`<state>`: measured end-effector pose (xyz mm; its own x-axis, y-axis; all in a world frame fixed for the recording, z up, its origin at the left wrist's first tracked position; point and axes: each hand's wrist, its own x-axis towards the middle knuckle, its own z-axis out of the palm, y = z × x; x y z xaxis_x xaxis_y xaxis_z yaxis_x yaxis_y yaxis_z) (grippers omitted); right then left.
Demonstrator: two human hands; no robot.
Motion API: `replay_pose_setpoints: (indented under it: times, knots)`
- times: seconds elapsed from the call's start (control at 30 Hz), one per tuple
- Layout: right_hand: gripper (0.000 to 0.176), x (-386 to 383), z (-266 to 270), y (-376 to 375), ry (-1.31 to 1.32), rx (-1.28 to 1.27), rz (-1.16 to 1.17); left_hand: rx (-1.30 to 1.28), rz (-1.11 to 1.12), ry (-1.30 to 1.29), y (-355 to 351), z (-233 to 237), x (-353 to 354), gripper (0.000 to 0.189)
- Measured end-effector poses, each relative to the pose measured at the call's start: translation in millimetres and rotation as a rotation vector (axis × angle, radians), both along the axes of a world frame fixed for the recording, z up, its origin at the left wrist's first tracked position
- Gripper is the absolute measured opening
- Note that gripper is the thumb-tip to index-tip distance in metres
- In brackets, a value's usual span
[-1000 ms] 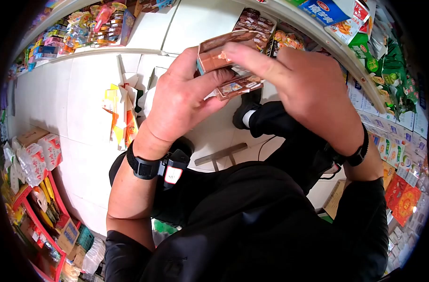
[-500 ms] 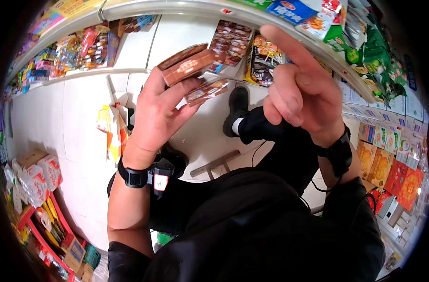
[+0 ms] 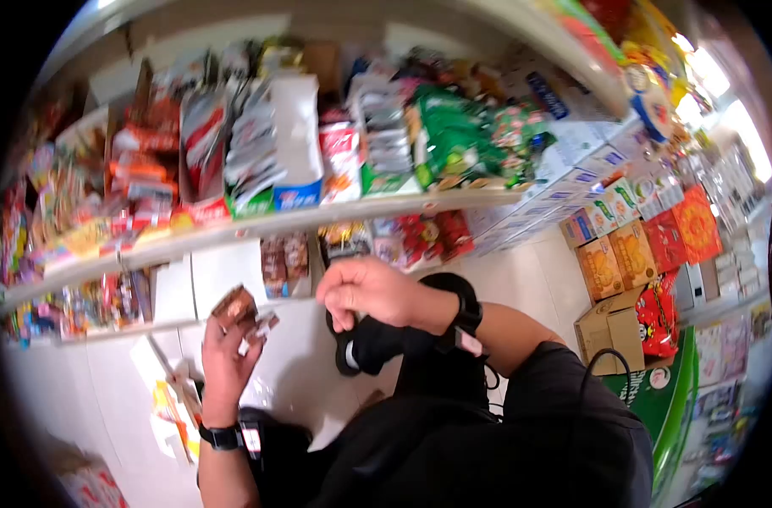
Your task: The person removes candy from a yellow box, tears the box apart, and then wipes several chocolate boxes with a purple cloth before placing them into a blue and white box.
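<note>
Two or more small brown, shiny-looking flat packets (image 3: 233, 308) sit between the left hand's (image 3: 223, 364) fingers; they look light, perhaps slick and crushable, so best held by their edges. Blur hides their print. The right hand (image 3: 373, 292) curls, apart; whether it grips anything, I cannot tell. Beyond, a long white upper shelf (image 3: 335, 215) partly hides similar brown packs (image 3: 284, 261).

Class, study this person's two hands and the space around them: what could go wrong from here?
The brown packs are held only in the fingers of the left hand, so one might slip and fall to the floor.

The black cable loops out by the right arm, close in view to the carton; it could snag if that arm moves.
</note>
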<state>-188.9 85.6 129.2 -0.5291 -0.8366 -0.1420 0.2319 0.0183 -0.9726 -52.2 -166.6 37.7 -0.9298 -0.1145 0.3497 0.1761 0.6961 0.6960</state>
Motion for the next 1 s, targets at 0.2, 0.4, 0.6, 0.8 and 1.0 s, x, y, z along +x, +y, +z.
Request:
replay_pose_setpoints:
  times: [0.2,0.4,0.6,0.8,1.0]
  knots:
    - [0.041,-18,-5,83,0.038,0.099,-0.188,-0.095,-0.037,-0.004,21,-13,-2,0.029]
    - [0.039,-41,-34,206,0.126,0.253,-0.635,0.058,-0.177,-0.341,59,-33,19,0.032]
    - [0.036,-26,-23,293,0.08,0.141,-0.836,0.002,-0.09,-0.471,88,-18,47,0.038]
    - [0.018,-45,-78,351,0.115,0.058,-0.77,-0.191,-0.074,-0.349,95,-25,72,0.032]
    - [0.021,-13,-132,358,-0.001,0.363,-0.822,-0.128,-0.035,-0.31,107,-12,99,0.038]
